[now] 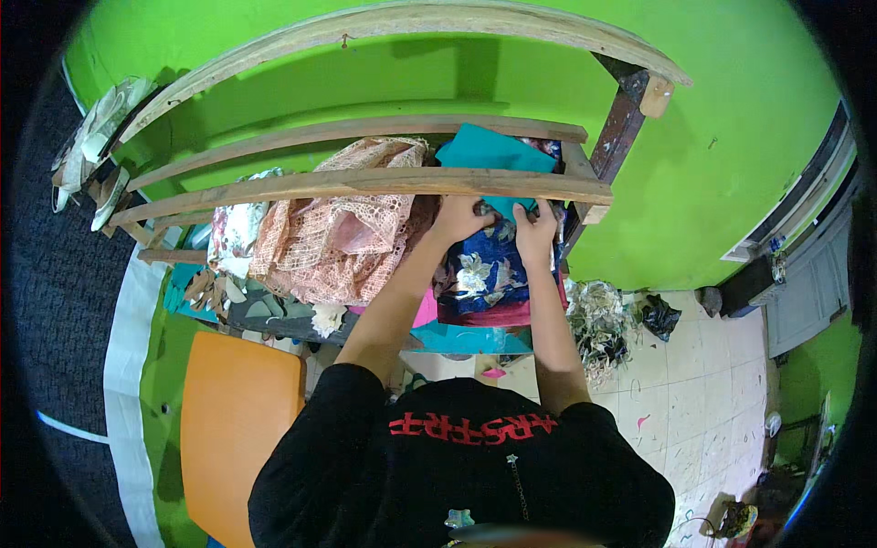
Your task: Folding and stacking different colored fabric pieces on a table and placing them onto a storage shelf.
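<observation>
The teal piece [498, 149] lies on the rack, at twelve o'clock from the fingers; a wooden rail [365, 186] crosses it, so I can't judge its long axis. The left hand [457, 219] and right hand [537, 233] meet its near edge, neither clearly nearer, thumbs slightly apart; whether they grip, I can't tell. Blue floral cloth [489, 269] sits at six o'clock, peach lace [343, 228] at nine.
</observation>
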{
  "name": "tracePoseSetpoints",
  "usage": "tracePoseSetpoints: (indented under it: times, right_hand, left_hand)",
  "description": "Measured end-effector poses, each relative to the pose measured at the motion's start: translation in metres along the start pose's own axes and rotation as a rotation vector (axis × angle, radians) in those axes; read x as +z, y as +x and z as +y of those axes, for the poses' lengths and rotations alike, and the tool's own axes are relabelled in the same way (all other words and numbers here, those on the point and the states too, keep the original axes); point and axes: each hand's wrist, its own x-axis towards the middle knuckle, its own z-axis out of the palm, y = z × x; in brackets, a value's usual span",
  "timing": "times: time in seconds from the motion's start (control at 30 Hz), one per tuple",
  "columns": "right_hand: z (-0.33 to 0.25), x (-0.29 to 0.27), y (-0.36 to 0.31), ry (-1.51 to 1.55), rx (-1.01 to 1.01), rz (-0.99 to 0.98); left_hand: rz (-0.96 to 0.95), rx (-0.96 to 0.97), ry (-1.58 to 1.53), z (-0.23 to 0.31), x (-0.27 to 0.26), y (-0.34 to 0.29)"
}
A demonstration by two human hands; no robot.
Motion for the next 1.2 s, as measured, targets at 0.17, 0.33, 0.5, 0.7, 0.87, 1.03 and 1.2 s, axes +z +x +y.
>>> tracePoseSetpoints:
  times: [0.17, 0.33, 0.5, 0.7, 0.87, 1.03, 1.2]
  right_hand:
    - [0.009, -0.011, 0.002, -0.211, -0.036, 0.008]
    - [-0.012, 0.001, -0.012, -0.128, -0.032, 0.067]
    - [-0.021, -0.002, -0.025, -0.097, 0.017, 0.047]
    - [-0.026, -0.005, -0.027, -0.148, 0.126, 0.000]
    - [-0.009, -0.005, -0.034, -0.125, 0.008, 0.042]
    - [-0.018, -0.005, -0.043, -0.307, -0.039, -0.164]
    - [-0.013, -0.014, -0.044, -0.534, -0.315, -0.237]
  left_hand:
    - [0.430, -0.102, -0.168, 0.015, -0.008, -0.018]
    - [0.282, -0.062, 0.005, 0.021, -0.014, -0.004]
    - [0.070, 0.013, 0.154, 0.031, -0.015, 0.021]
    - [-0.134, -0.049, 0.347, 0.027, -0.001, 0.041]
    - [-0.274, -0.011, 0.378, 0.014, 0.003, 0.055]
    - [-0.358, 0.086, 0.443, 0.016, 0.002, 0.064]
    - [-0.206, 0.018, 0.469, 0.038, 0.015, 0.063]
